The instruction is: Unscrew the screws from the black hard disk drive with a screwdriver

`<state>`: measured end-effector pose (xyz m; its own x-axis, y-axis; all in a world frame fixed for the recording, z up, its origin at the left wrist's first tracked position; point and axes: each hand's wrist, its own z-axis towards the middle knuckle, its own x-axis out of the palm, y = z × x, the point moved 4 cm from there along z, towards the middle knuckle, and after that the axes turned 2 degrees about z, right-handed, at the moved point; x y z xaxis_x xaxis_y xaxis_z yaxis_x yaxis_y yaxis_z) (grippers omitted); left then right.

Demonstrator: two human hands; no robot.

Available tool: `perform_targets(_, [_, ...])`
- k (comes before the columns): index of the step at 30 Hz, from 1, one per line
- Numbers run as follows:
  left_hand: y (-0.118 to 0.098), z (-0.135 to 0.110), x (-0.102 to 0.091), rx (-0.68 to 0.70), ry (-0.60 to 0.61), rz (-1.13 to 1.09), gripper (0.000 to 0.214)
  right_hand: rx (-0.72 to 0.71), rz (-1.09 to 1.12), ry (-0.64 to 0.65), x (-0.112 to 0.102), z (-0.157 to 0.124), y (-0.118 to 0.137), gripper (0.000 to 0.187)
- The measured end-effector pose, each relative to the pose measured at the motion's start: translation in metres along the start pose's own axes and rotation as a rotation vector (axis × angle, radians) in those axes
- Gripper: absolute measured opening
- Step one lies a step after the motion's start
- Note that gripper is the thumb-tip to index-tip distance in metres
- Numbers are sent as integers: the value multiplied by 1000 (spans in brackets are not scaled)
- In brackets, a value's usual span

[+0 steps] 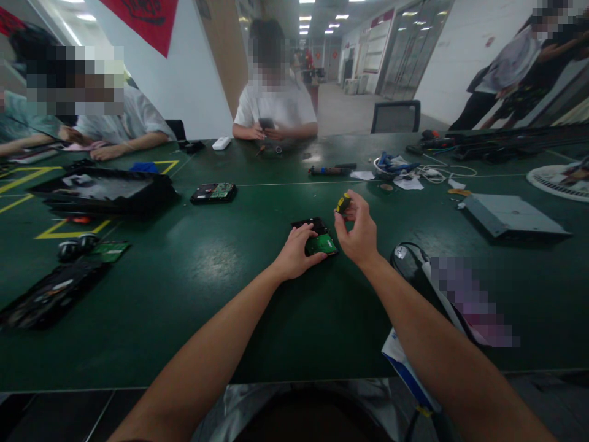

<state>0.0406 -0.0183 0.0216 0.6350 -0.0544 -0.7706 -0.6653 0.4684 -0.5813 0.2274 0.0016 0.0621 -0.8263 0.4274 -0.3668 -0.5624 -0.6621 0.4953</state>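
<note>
A black hard drive with a green circuit board (321,243) lies flat on the dark green table (207,294) in front of me. My left hand (297,252) rests on its left side, fingers curled over the casing, holding it down. My right hand (356,230) hovers just right of and above the drive, fingers pinched round a small screwdriver with a yellow and black handle (343,202) that stands upright over the board.
A second hard drive (214,193) lies further left. Black trays and boards (103,191) fill the left side. A grey box (510,215), cables (400,166) and tools sit right. A bag (432,288) lies by my right forearm. Other people sit across the table.
</note>
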Motion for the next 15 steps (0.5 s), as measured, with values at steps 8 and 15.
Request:
perform_targets(8, [0,0,0,-2,-5,2,55,1,15,3,1,0,-1,62])
perform_targets(15, [3,0,2,7,-7,10,55,-9,29,6,1,0,-2,62])
